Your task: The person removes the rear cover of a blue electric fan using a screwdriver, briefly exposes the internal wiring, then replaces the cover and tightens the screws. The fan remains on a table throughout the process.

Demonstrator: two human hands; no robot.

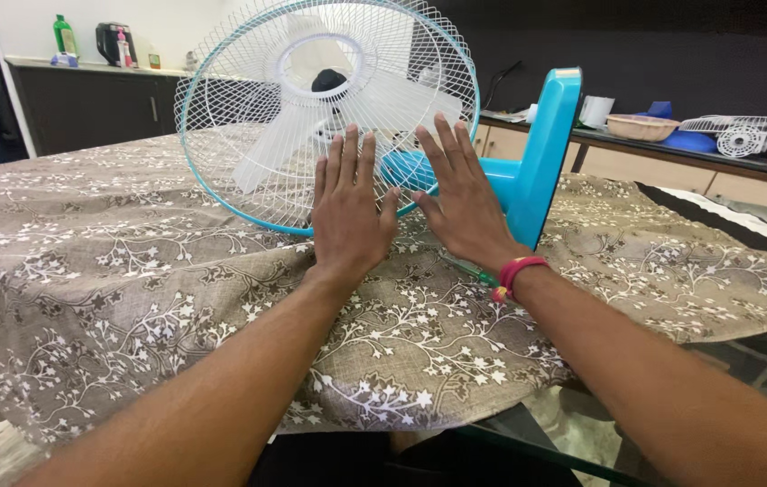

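On the table's floral beige cloth (131, 271) I see a table fan (329, 108) lying tipped, its round white wire grille with a turquoise rim facing me and its glossy turquoise plastic base (546, 153) standing on edge to the right. My left hand (347, 212) and right hand (460, 194) lie flat against the lower grille, fingers straight and slightly spread, gripping nothing. A red thread band (519, 271) circles my right wrist.

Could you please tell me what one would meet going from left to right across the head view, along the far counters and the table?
Green bottle → dark appliance → fan grille → left hand → right hand → blue fan base → beige bowl → spare white grille.
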